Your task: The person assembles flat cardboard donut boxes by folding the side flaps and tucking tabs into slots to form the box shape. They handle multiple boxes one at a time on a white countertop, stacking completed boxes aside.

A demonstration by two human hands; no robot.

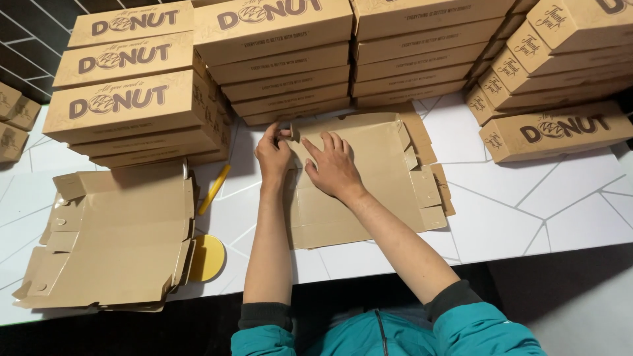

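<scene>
The left hand (273,155) fingers are pinching a corner flap of the flat cardboard box (369,184); the right hand (334,168) is pressing flat, fingers spread, on the table (527,211).

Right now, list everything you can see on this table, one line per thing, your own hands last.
flat unfolded cardboard box blank: one, brown, middle of the table, under both hands
stack of unfolded box blanks: one pile, count of sheets unclear, brown, left front of the table
folded printed boxes: many in stacks, brown with dark lettering, along the back and right of the table
small folded boxes: a few, brown, far left edge
yellow flat tool: one, yellow, beside the left pile; kind unclear
yellow disc: one, yellow, near the front edge by the left pile
table: one, white with thin grey lines
left hand: pinching a small flap at the blank's top left corner
right hand: pressed flat on the blank
</scene>
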